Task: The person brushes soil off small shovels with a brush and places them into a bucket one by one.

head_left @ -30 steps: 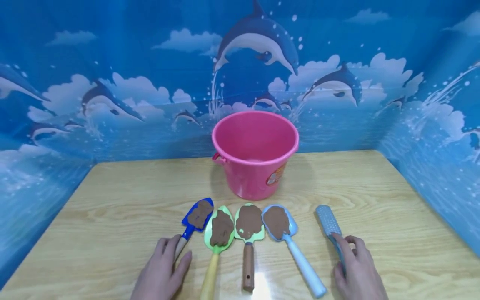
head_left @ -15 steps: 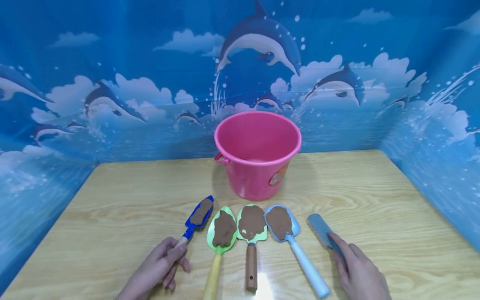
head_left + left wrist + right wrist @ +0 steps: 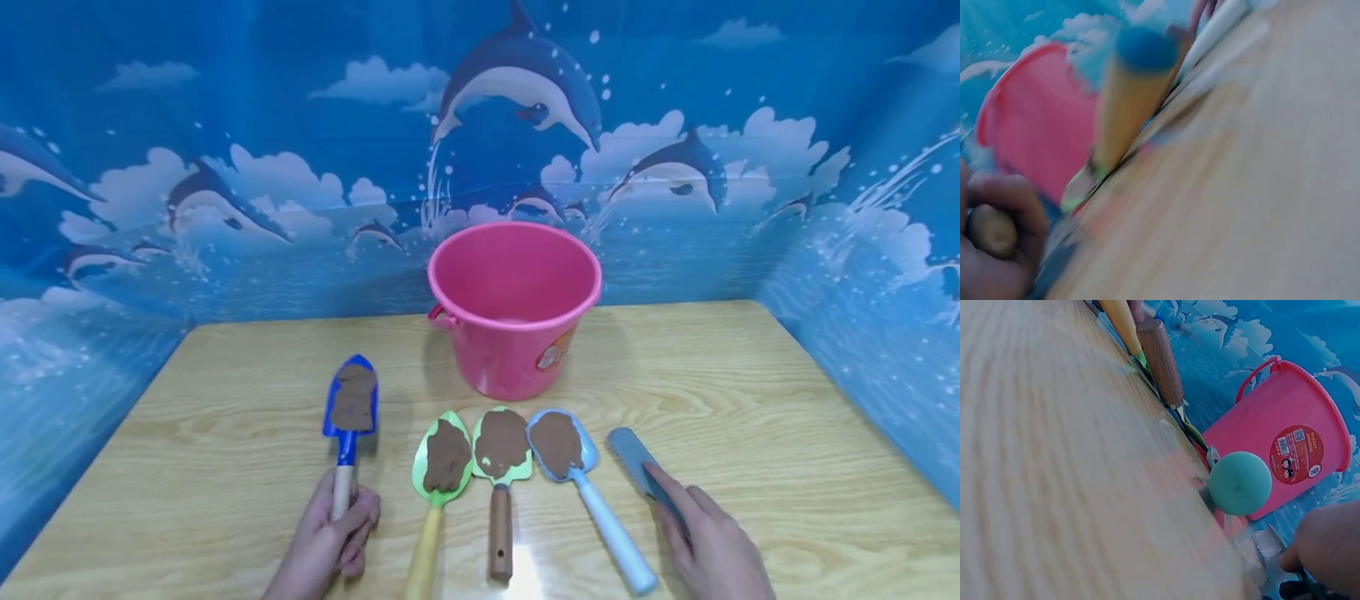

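A deep-blue trowel (image 3: 347, 447) with a pointed blade and a beige cylindrical handle points straight away from the left grip (image 3: 330, 529), face up and bearing a flattened brown clay-like mass (image 3: 353, 400). In the right grip (image 3: 708, 533), a slim grey-blue, round-ended tool (image 3: 632, 454) slants leftward and away over the table (image 3: 187, 467).

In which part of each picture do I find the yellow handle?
Head: yellow handle, at the bottom edge, slightly left of centre.
Left wrist: yellow handle, upper part, left of centre, blurred.
Right wrist: yellow handle, top edge, left of centre.
Shared landmark: pink bucket.
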A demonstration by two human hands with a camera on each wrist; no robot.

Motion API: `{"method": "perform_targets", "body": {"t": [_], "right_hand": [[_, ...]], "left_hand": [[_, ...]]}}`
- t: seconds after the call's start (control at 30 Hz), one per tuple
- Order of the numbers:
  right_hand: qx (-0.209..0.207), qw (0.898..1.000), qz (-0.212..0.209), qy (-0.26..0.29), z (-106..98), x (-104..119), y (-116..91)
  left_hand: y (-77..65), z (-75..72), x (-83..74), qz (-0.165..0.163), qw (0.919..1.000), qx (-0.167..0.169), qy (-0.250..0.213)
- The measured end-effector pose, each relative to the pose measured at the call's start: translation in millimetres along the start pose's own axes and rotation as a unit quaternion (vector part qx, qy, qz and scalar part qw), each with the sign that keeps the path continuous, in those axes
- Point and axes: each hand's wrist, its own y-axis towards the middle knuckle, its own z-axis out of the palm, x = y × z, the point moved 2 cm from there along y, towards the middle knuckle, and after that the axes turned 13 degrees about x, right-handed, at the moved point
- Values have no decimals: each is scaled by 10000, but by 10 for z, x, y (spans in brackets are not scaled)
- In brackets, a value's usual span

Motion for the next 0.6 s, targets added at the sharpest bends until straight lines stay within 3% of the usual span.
{"method": "perform_targets", "body": {"t": [0.07,0.17,0.23,0.4,0.53,0.6], "right_hand": [[-63,9999,-84,7,-15,-6,4],[-135,9997,-176,106,-47,8,24],[-198,9992,-243,228,-77,30,41],[-569,9901,-1014,791,-136,143,71],[-946,9709,-1821,1233,-219,356,95],[-1263,9546,-2305,1403,-313,504,141]], "left_hand": [[-7,92,15,933,9935,502,-411],[-43,234,34,2104,9604,1555,-954],[-73,328,41,2415,9393,2118,-1203],[-168,528,9,1817,9290,2665,-1815],[-226,648,-128,1200,9123,3076,-2423],[-235,721,-235,829,9121,3189,-2442]]}}
